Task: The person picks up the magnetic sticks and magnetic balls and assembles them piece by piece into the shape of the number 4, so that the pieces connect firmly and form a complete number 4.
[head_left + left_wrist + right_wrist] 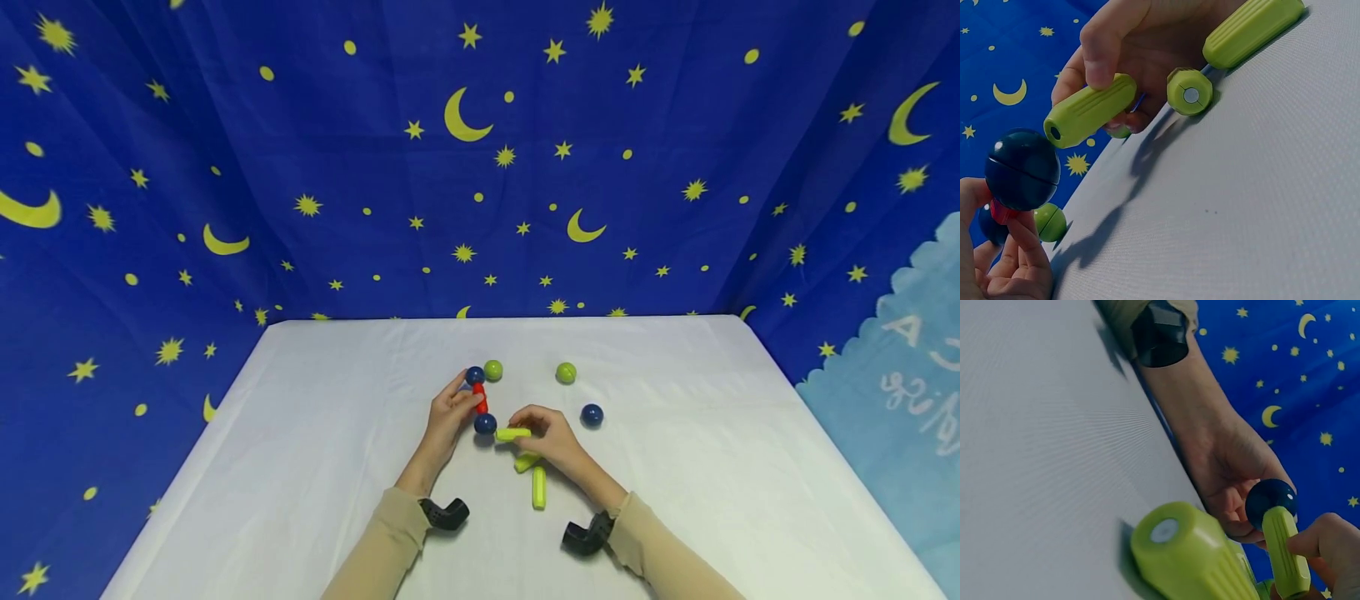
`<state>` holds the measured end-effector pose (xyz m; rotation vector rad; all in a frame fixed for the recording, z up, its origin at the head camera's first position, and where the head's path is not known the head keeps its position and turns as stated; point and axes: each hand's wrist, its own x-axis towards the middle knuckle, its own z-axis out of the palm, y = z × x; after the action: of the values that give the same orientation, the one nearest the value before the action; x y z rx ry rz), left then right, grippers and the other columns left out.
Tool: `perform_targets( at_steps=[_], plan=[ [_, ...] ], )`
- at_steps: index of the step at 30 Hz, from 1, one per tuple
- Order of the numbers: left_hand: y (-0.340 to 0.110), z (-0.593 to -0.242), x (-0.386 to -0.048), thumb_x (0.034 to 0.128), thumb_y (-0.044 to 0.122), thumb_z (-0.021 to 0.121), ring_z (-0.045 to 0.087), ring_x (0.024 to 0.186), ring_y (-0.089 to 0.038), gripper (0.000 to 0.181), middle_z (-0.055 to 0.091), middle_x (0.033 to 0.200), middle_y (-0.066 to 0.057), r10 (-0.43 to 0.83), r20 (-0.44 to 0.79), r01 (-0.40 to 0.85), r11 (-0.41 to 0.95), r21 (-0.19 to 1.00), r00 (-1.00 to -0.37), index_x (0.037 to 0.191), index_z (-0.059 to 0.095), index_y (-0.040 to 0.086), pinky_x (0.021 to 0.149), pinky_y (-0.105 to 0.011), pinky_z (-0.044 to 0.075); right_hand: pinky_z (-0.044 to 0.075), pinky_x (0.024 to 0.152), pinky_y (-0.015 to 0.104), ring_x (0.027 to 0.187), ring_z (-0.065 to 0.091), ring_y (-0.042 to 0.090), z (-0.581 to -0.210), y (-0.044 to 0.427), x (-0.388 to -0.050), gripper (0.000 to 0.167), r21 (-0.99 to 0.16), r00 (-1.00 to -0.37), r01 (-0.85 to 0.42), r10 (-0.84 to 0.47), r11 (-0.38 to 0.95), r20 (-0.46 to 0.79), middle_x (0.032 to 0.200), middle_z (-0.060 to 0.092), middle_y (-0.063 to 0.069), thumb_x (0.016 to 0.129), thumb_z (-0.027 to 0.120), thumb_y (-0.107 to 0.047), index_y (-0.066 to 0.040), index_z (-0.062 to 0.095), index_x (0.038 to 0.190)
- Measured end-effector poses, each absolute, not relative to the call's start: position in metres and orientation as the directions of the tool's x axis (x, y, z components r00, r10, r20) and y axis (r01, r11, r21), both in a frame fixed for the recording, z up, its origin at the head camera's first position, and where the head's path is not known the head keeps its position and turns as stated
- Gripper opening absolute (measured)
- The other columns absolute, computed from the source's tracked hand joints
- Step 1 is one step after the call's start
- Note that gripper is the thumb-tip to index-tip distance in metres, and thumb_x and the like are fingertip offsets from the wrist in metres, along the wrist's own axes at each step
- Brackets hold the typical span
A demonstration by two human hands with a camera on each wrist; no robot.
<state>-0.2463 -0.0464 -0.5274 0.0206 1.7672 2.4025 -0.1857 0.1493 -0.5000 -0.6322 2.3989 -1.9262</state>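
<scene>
My left hand (442,425) holds a red rod (481,399) with a dark blue ball (476,376) at its far end and another blue ball (485,424) at its near end. Between thumb and fingers, my right hand (553,435) pinches a yellow-green building rod (1090,111). One end of this rod points at the near blue ball (1270,503); whether they touch I cannot tell. Under the right hand lies a second yellow-green rod (527,462), partly hidden, and a third rod (539,487) is closer to me. A round silvery disc shows on one rod's end in the left wrist view.
Beyond the left hand is a green ball (492,370). A second green ball (566,372) and a loose blue ball (592,415) stand right of it on the white tabletop (712,467). Blue star-patterned cloth (480,242) hangs behind and at the sides.
</scene>
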Motion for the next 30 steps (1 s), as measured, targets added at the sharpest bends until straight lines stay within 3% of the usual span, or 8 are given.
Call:
perform_targets(
  at_steps=[11, 20, 25, 30],
  plan=[
    [-0.0465, -0.5285, -0.2463, 0.0859, -0.003, 0.061, 0.056, 0.066, 0.001, 0.067, 0.062, 0.074, 0.013, 0.148, -0.067, -0.107, -0.275, 0.955, -0.987, 0.147, 0.032, 0.001, 0.069, -0.014, 0.049, 0.048, 0.076, 0.021, 0.081, 0.058, 0.006, -0.4991, 0.1510, -0.1878, 0.023, -0.930, -0.930, -0.317, -0.253, 0.186, 0.267, 0.094, 0.065, 0.029, 0.077, 0.068, 0.008, 0.011, 0.064, 0.100],
    [-0.0479, -0.5329, -0.2483, 0.0889, 0.005, 0.062, 0.058, 0.070, 0.000, 0.067, 0.062, 0.078, 0.011, 0.206, -0.036, -0.074, -0.181, 0.981, -0.978, 0.148, 0.030, 0.001, 0.069, -0.016, 0.050, 0.050, 0.083, 0.022, 0.089, 0.063, 0.017, -0.4994, 0.1513, -0.1871, 0.022, -0.928, -0.931, -0.323, -0.238, 0.186, 0.276, 0.097, 0.066, 0.029, 0.077, 0.066, 0.008, 0.011, 0.064, 0.099],
    [-0.0464, -0.5336, -0.2474, 0.0868, 0.009, 0.066, 0.060, 0.073, 0.001, 0.071, 0.065, 0.085, 0.007, 0.177, -0.030, -0.048, -0.100, 0.994, -0.984, 0.148, 0.030, 0.005, 0.071, -0.016, 0.050, 0.050, 0.083, 0.023, 0.090, 0.063, 0.019, -0.5005, 0.1512, -0.1878, 0.022, -0.922, -0.927, -0.334, -0.247, 0.198, 0.282, 0.098, 0.066, 0.028, 0.078, 0.067, 0.007, 0.011, 0.064, 0.099],
    [-0.0439, -0.5329, -0.2455, 0.0853, 0.008, 0.069, 0.060, 0.072, 0.002, 0.069, 0.065, 0.086, 0.003, 0.119, 0.009, 0.006, -0.023, 1.000, -0.993, 0.145, 0.035, 0.003, 0.059, -0.016, 0.047, 0.049, 0.081, 0.021, 0.088, 0.063, 0.017, -0.5018, 0.1507, -0.1879, 0.022, -0.922, -0.927, -0.328, -0.257, 0.207, 0.272, 0.098, 0.067, 0.027, 0.079, 0.067, 0.005, 0.011, 0.065, 0.100]
  ],
)
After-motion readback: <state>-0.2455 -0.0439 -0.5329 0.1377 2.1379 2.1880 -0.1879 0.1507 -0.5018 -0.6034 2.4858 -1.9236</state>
